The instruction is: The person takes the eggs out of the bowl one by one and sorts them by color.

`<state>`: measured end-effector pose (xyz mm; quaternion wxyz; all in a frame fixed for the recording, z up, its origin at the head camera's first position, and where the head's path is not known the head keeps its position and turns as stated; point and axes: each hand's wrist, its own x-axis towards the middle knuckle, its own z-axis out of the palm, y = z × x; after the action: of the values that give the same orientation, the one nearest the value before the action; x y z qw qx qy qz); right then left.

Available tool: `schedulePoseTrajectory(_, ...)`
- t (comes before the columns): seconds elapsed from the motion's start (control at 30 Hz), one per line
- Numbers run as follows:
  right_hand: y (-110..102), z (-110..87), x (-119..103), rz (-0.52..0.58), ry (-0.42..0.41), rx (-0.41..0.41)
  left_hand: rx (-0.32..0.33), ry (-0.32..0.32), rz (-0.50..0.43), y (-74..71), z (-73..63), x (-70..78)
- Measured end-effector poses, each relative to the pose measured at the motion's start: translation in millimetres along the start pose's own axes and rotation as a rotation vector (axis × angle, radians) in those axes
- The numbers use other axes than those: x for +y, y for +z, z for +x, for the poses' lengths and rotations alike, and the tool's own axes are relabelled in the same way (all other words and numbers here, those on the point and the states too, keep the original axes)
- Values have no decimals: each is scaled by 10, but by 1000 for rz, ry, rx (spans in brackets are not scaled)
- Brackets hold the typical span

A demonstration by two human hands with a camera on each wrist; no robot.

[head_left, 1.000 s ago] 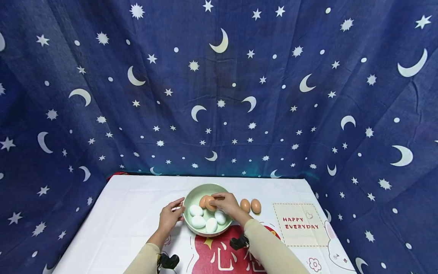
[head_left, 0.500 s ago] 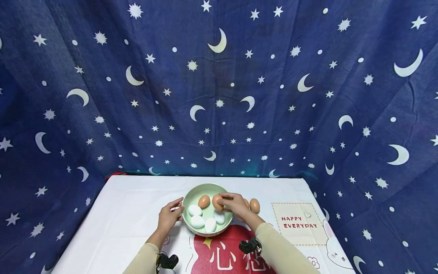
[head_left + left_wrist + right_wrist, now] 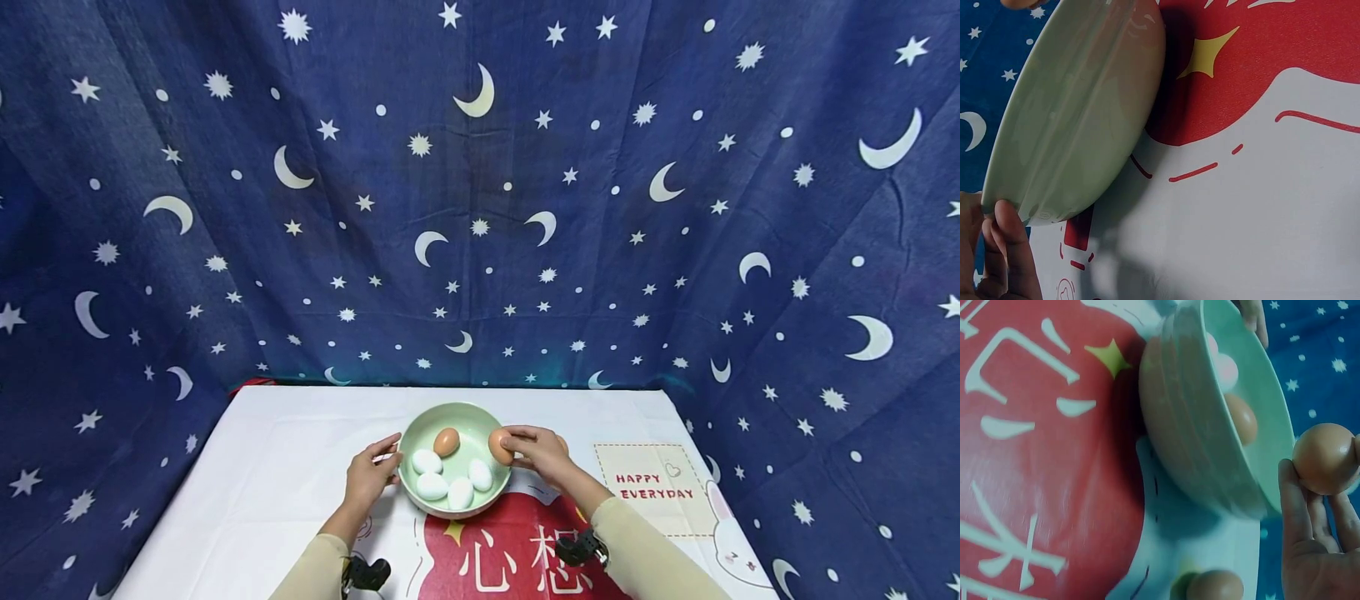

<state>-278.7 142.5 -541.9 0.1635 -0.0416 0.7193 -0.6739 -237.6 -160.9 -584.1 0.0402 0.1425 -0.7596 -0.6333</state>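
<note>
A pale green bowl stands on the table, holding several white eggs and one brown egg. At its left rim is my left hand, thumb and fingers gripping the edge; the left wrist view shows the fingers against the outer wall. My right hand pinches another brown egg between thumb and fingertips, over the bowl's right rim. In the right wrist view this egg is raised beside the rim.
A brown egg lies on the table right of the bowl, mostly hidden behind my right hand in the head view. The white tablecloth bears a red printed patch. A starry blue curtain encloses the back and sides.
My right hand has carried the brown egg rightward from the middle of the bowl to its right rim. The left hand stays at the left rim.
</note>
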Motion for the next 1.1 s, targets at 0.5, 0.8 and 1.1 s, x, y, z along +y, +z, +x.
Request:
schedulePoseTrajectory(0.5, -823, -97, -73, -42, 2, 244, 2, 0, -8, 5, 7, -13)
schedulePoseTrajectory(0.8, -1048, -101, 51, -214, 59, 405, 17, 13, -4, -4, 21, -27)
schedulePoseTrajectory(1.1, -1172, -66, 348, -313, 103, 480, 3, 1, -10, -5, 14, -10)
